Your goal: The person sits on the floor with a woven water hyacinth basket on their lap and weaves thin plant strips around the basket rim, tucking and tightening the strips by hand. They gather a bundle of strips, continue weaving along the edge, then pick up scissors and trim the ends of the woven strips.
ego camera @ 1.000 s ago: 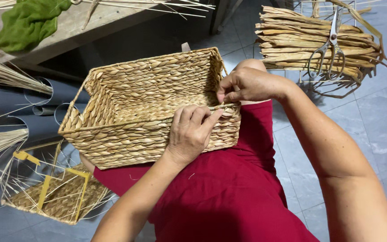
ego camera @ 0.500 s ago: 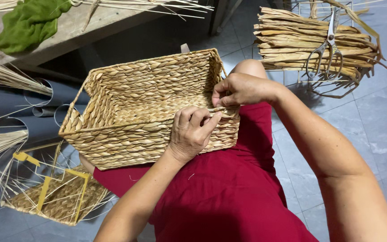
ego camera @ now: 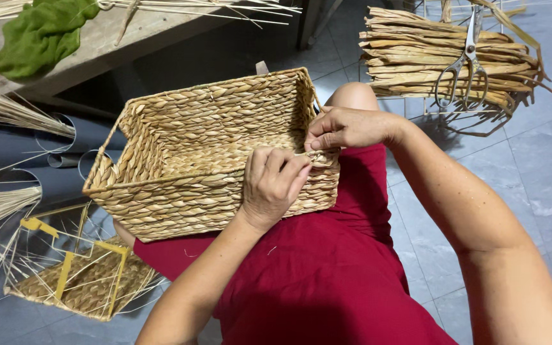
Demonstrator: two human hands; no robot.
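Left hand [ego camera: 275, 183] and right hand [ego camera: 343, 130] both pinch a strand at the rim of the basket [ego camera: 180, 160] resting on the lap; scissors [ego camera: 462, 64] lie well apart.

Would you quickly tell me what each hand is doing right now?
Left hand: closed, pinching a straw strand at the woven basket rim.
Right hand: closed, pinching the same strand at the rim's near corner.

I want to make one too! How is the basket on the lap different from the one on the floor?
The lap basket is woven up its sides to the rim, and both hands, left hand and right hand, touch it. The floor basket has only a woven bottom; its wire frame shows bare, with loose strands sticking out. Both use tan straw.
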